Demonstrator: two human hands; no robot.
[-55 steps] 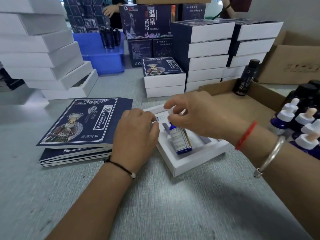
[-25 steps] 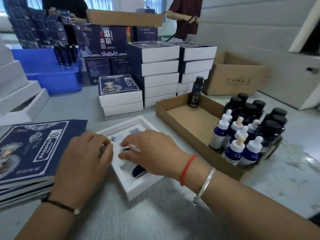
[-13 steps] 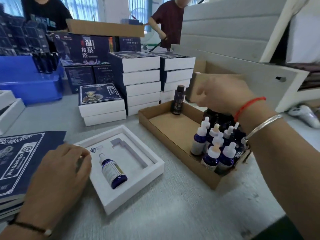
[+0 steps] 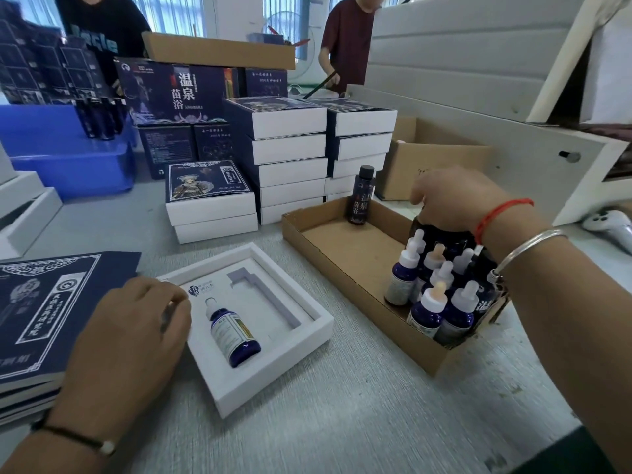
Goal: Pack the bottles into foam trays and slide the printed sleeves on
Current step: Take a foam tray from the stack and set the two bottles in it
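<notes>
A white foam tray [image 4: 319, 321] lies in front of me with one blue dropper bottle [image 4: 232, 331] lying in its left slot; the long right slot [image 4: 270, 295] is empty. My left hand [image 4: 133, 336] holds the tray's left rim with curled fingers. My right hand [image 4: 458, 203] reaches into the cardboard tray [image 4: 342, 241], its fingers curled over the top of a tall dark bottle [image 4: 444, 239]. Several blue dropper bottles [image 4: 431, 295] stand in front of that bottle. A stack of flat printed sleeves [image 4: 51, 309] lies at the left.
Another tall dark bottle [image 4: 360, 196] stands at the cardboard tray's far end. Stacks of sleeved boxes [image 4: 290, 159] rise behind it, with a brown carton [image 4: 434, 165] to their right. Further left are a blue crate [image 4: 68, 155] and white trays [image 4: 24, 206]. Two people stand beyond.
My right hand left the foam tray after laying the dropper bottle in it, swung right, and came down onto the dark bottles. My left hand stayed on the tray's rim.
</notes>
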